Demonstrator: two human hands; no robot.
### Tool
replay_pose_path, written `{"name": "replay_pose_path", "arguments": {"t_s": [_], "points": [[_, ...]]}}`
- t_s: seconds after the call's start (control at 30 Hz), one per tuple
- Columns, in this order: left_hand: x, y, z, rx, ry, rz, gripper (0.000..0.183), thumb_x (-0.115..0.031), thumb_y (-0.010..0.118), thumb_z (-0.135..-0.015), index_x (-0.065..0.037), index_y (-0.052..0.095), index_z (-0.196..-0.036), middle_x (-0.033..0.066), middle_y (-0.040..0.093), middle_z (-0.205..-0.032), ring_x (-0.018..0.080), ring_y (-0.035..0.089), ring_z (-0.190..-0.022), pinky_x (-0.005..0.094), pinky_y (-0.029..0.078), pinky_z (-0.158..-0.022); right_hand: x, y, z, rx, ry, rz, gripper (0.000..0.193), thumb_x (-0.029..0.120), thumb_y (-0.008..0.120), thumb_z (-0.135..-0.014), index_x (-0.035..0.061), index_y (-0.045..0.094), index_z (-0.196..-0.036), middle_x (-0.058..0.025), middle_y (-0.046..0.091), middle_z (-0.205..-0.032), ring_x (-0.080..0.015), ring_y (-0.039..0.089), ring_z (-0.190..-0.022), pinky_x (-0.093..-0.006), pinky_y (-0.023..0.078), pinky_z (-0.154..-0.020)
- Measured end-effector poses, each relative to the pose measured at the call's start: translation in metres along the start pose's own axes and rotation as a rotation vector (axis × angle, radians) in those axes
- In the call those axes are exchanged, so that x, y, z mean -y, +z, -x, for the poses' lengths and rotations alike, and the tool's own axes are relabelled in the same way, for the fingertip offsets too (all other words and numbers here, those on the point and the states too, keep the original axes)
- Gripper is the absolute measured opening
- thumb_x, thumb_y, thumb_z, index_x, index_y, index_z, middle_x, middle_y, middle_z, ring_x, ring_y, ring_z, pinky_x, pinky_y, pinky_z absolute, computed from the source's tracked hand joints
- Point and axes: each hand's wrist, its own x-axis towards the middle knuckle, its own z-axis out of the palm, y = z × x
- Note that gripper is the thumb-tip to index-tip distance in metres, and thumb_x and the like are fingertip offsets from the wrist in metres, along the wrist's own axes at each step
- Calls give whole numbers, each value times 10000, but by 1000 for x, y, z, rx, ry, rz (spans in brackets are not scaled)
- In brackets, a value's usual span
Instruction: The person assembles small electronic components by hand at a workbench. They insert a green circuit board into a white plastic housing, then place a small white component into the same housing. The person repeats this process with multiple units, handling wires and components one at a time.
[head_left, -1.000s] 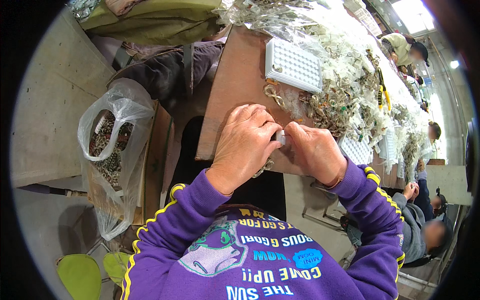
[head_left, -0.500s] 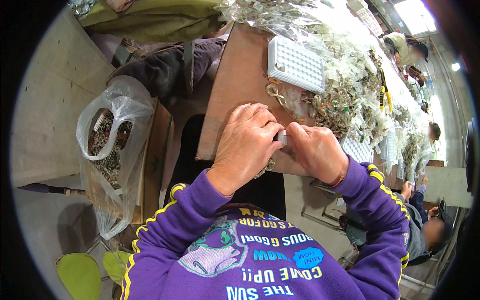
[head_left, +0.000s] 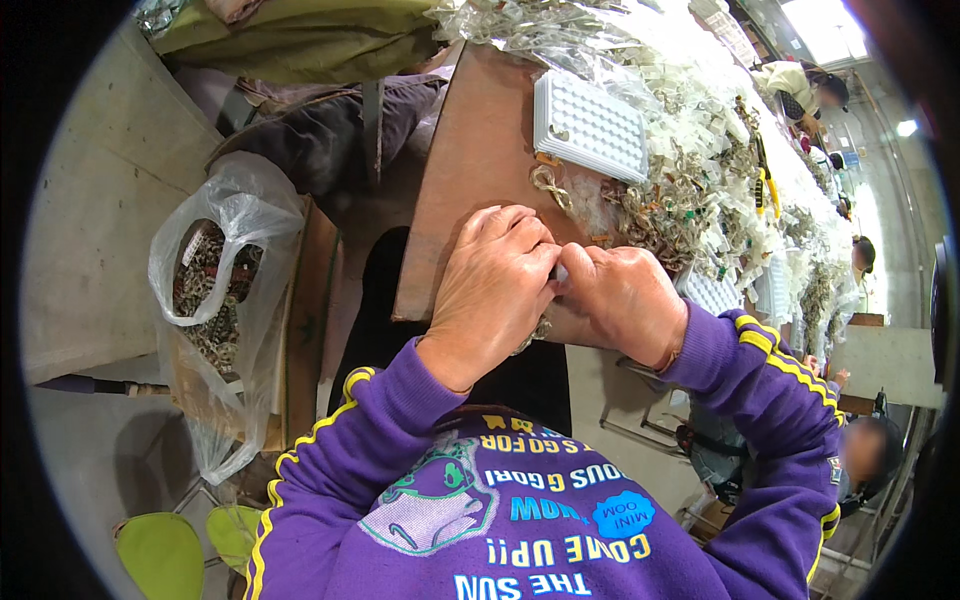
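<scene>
Over the near edge of the brown table (head_left: 440, 235), my two hands meet fingertip to fingertip. My left hand (head_left: 492, 290) is curled, its thumb and fingers pinching a small white piece (head_left: 561, 273) that is mostly covered. From the other side, my right hand (head_left: 625, 300) presses its thumb and bent forefinger against the same piece. What exactly the piece is cannot be made out. Beneath my left hand, a bit of a greyish-brown bundle (head_left: 538, 333) shows at the table edge. A looped tan cord-like bundle (head_left: 548, 185) lies just beyond my fingers.
A stack of white dimpled trays (head_left: 590, 127) lies ahead, beside a heap of clear wrappers and brownish bundles (head_left: 690, 185). Yellow-handled pliers (head_left: 768, 190) rest on the heap. At left, a clear plastic bag (head_left: 245, 400) sits in a cardboard box (head_left: 300, 330). Other people work at right.
My right hand has shifted slightly left, closer against my left hand, and less of the white piece shows. My right elbow has swung outward. My left hand stays nearly still.
</scene>
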Motion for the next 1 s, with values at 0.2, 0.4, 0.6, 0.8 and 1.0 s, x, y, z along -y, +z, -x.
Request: {"name": "replay_pose_path", "arguments": {"t_s": [0.2, 0.4, 0.6, 0.8, 1.0], "points": [[0, 0, 0, -27, -2, 20, 268, -146, 796, -689, -48, 699, -918, 57, 646, -1007, 279, 566, -1124, 437, 412, -1023, -1, 6, 3, -126, 73, -213, 253, 158, 667, -817, 36, 505, -969, -119, 631, -748, -286, 669, -695, -374, 528, -585], [-1, -3, 0, 6, -15, 25, 269, -162, 800, -704, -63, 717, -941, 50, 646, -1015, 274, 565, -1122, 432, 410, -1032, -10, -6, 11, -93, 130, -320, 213, 92, 649, -818, 37, 492, -952, -149, 625, -752, -344, 651, -693, -415, 512, -582], [-2, -2, 1, 9, -15, 18, 276, -161, 801, -706, -63, 719, -951, 66, 638, -1013, 275, 564, -1115, 432, 407, -1032, -12, -1, 15, -167, 129, -415, 124, 23, 601, -841, 39, 536, -945, -163, 620, -751, -367, 642, -695, -412, 511, -596], [-2, -2, 0, 5, -6, 20, 275, -152, 803, -700, -60, 715, -944, 71, 635, -1017, 277, 566, -1105, 433, 410, -1025, -10, 11, 14, -185, 170, -390, 123, 19, 601, -839, 42, 537, -941, -162, 618, -741, -367, 641, -687, -412, 512, -593], [-2, -2, -1, 11, -7, 21, 281, -149, 807, -692, -51, 712, -937, 70, 638, -1014, 278, 566, -1118, 433, 410, -1025, -10, 8, 12, -131, 123, -305, 231, 120, 660, -827, 31, 479, -938, -144, 624, -735, -337, 659, -693, -411, 523, -576]]}}
